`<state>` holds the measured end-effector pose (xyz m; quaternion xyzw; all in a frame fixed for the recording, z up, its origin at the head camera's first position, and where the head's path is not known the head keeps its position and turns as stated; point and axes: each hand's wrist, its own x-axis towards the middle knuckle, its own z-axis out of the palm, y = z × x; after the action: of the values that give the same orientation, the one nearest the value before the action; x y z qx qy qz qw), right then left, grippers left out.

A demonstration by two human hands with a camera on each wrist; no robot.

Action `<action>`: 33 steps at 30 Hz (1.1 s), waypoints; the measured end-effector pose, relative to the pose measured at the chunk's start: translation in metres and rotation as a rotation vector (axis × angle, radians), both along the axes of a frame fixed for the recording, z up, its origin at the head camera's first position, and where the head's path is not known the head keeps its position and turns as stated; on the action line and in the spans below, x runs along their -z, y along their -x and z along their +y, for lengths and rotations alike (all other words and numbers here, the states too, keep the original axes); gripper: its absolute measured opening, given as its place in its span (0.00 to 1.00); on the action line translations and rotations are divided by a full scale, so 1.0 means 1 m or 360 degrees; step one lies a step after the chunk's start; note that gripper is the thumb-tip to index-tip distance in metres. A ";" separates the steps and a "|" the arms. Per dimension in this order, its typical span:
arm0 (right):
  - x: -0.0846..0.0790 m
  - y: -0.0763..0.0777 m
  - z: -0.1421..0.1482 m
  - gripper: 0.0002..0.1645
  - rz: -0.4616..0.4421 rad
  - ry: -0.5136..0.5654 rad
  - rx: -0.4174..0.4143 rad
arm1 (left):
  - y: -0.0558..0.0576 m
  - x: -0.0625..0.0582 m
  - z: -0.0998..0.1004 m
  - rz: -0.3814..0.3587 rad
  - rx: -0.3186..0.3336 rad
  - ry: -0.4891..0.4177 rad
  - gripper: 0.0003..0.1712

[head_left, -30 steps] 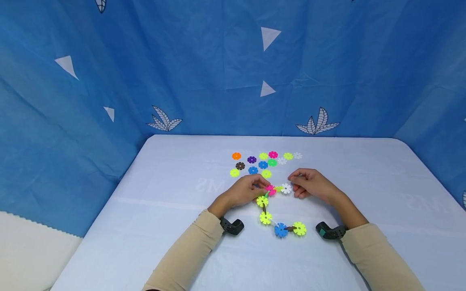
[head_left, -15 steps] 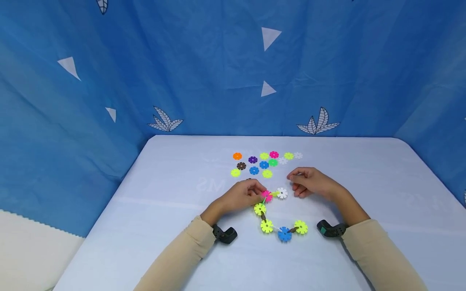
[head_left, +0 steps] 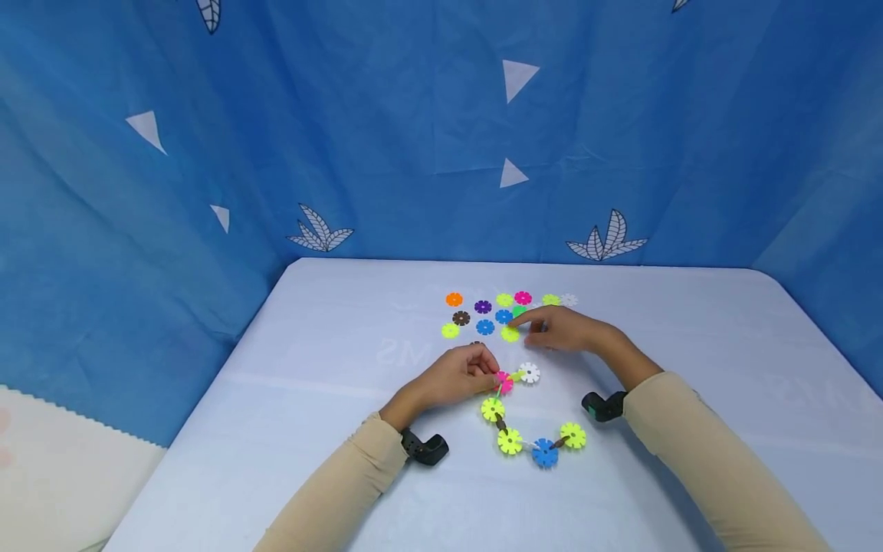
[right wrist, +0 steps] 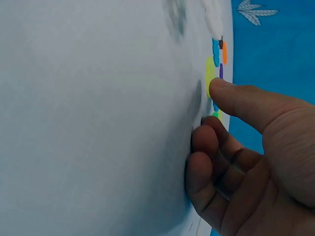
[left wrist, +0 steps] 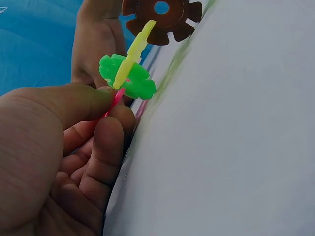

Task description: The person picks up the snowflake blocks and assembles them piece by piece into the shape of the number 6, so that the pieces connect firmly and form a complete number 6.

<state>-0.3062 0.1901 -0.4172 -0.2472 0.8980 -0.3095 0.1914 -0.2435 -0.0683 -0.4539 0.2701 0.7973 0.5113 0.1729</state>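
My left hand (head_left: 451,377) pinches a pink notched snowflake disc (head_left: 504,383) between thumb and fingers. That disc is part of a linked chain, which runs through a green disc (left wrist: 127,76), yellow discs (head_left: 510,441), brown discs and a blue disc (head_left: 545,453). The chain's other branch ends in a white disc (head_left: 529,373), joined by a yellow one. My right hand (head_left: 562,330) reaches over the loose discs, thumb and index finger apart. Its fingertips are beside a yellow disc (head_left: 510,334); whether they touch it I cannot tell.
Loose discs lie flat behind the hands, among them an orange disc (head_left: 454,299), a purple disc (head_left: 483,307) and a brown disc (head_left: 461,318). A white cloth (head_left: 310,429) covers the table. A blue curtain (head_left: 428,138) hangs behind it.
My right hand has moved away and left to the loose discs. My left hand has drawn the chain slightly toward me, still pinching the pink disc.
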 end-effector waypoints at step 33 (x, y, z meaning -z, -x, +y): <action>0.011 -0.051 0.038 0.10 0.0071 0.0292 0.0180 | 0.001 0.001 -0.002 -0.0040 -0.0005 -0.0030 0.08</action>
<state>-0.2557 0.2285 -0.4279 -0.2196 0.8825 -0.3951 0.1301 -0.2443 -0.0699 -0.4552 0.2640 0.7907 0.5224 0.1796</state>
